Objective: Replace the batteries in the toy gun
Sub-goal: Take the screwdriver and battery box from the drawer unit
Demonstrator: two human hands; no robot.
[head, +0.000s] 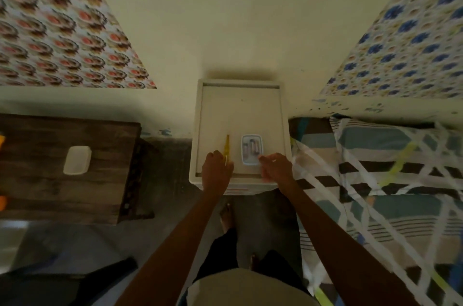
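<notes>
A yellow-handled screwdriver (pixel 227 145) lies on the white tray-topped table (pixel 215 115), handle pointing away from me. My left hand (pixel 216 171) is at its near end, with curled fingers round the thin shaft. Right of it sits a small clear container (pixel 252 150) with several batteries inside. My right hand (pixel 275 166) reaches to the container's near right corner, and its straight fingertips touch the rim. Orange plastic (pixel 2 203), too cut off to identify, shows at the far left edge.
A dark wooden table (pixel 50 193) at the left carries a white lid-like box (pixel 77 160). A bed with a striped cover (pixel 390 180) stands close on the right. My bare feet (pixel 226 215) are on the grey floor below the white table.
</notes>
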